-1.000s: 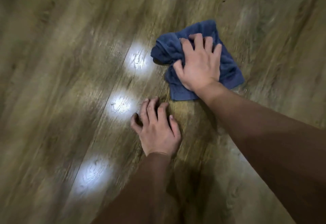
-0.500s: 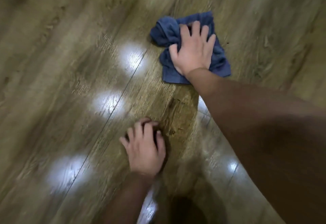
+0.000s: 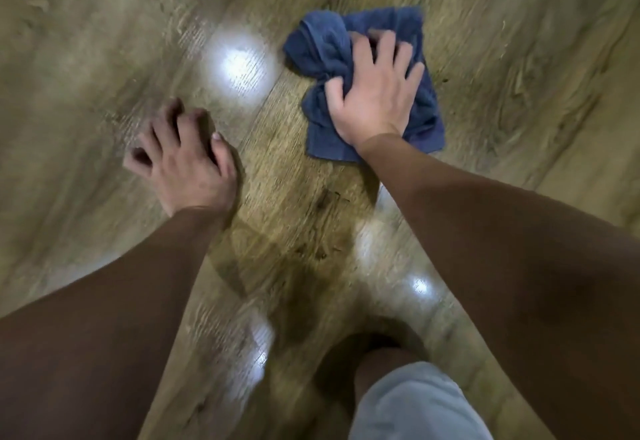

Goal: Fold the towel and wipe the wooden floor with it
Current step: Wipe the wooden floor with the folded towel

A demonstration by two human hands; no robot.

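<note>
Blue towel point(image 3: 424, 120) bunched under right hand point(image 3: 375, 93) fingers point(image 3: 384, 48).

dim, warm | glare spots on floor point(image 3: 239, 65) | motion blur — edges smeared

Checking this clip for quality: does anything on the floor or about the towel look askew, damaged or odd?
The blue towel is bunched and twisted at its left end under the right hand, not neatly folded. Dark specks dot the wooden floor between the arms; blur hides whether they are dirt or grain. The left hand rests bare on the floor.
</note>
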